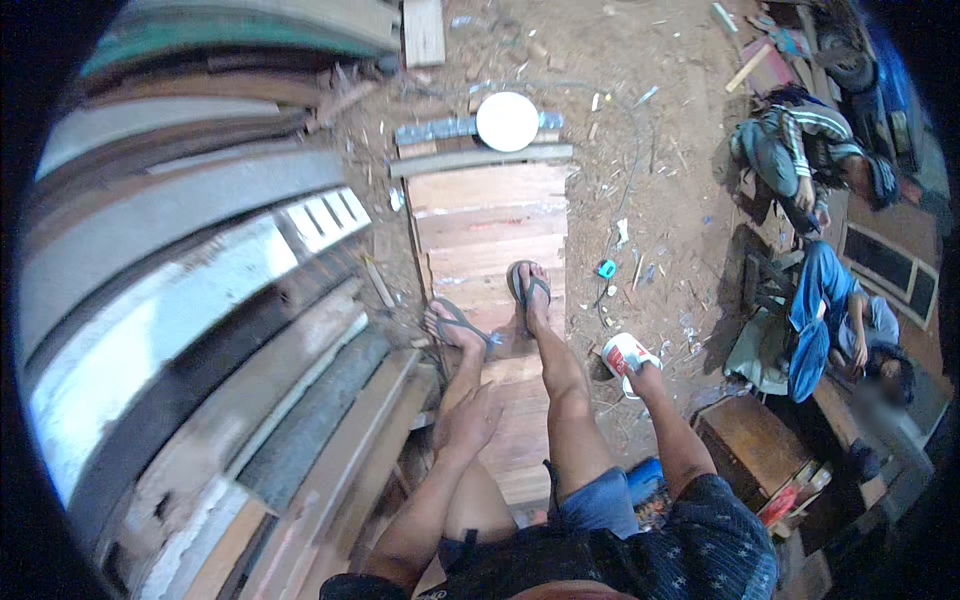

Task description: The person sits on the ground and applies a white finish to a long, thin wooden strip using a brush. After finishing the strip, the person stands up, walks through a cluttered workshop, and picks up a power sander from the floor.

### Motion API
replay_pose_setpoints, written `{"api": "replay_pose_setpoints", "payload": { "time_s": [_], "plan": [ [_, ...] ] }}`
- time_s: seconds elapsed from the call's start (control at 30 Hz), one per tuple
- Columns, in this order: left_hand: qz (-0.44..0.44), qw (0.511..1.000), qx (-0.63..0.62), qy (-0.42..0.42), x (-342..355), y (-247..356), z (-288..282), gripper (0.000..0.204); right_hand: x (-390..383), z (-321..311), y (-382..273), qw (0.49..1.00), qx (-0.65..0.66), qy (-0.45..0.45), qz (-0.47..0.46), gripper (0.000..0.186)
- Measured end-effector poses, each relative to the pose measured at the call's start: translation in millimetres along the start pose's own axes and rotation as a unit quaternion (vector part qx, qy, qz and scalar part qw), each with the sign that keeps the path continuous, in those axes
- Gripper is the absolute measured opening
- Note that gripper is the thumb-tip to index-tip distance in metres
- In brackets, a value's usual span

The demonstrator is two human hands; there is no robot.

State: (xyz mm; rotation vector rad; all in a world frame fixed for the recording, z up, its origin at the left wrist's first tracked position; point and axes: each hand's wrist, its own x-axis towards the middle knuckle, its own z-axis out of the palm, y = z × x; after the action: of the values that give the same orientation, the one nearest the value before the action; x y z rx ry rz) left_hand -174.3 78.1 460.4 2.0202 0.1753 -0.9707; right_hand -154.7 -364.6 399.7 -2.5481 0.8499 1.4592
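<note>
My right hand (pixel 643 376) grips a white and red container (pixel 622 352) out beside my right leg. My left hand (pixel 472 418) is by my left leg, fingers loosely extended, holding nothing. Both feet, in flip-flops (pixel 520 285), are on a panel of pale wooden boards (pixel 490 195) laid lengthways below me. A round white disc-like object (pixel 506 121) rests at the panel's far end on some planks. A small teal tape measure or similar tool (pixel 606 270) lies on the dirt to the right.
Stacked boards (pixel 150 240) fill the left side. At the right, two people (pixel 820 315) sit or crouch among wooden boxes (pixel 750 440) and panels. A thin cable, wood scraps and litter lie on the dirt ground (pixel 650 150).
</note>
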Motion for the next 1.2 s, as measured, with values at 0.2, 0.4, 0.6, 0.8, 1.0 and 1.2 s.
{"api": "replay_pose_setpoints", "payload": {
  "time_s": [0.2,0.4,0.6,0.8,1.0,1.2],
  "plan": [
    [-0.095,0.99,0.102,0.016,-78,3,-126,0.054,-113,-11,41,0.994,0.098,0.047,0.008,0.061],
    [-0.037,0.954,0.292,0.058,-82,12,-232,0.049,-152,-28,-8,0.951,0.302,0.003,0.068,0.054],
    [-0.101,0.955,0.278,0.02,-2,111,-291,0.048,-129,-64,-58,0.872,0.463,-0.081,0.136,0.052],
    [-0.037,0.946,0.321,-0.035,89,188,-304,0.048,-130,-34,-53,0.833,0.541,0.011,0.114,0.041],
    [0.05,0.934,0.347,-0.072,155,265,-303,0.045,-158,5,-41,0.774,0.591,0.007,0.226,0.04],
    [0.071,0.885,0.427,-0.171,201,322,-310,0.049,-204,55,-84,0.737,0.607,-0.043,0.294,0.045]
  ]
}}
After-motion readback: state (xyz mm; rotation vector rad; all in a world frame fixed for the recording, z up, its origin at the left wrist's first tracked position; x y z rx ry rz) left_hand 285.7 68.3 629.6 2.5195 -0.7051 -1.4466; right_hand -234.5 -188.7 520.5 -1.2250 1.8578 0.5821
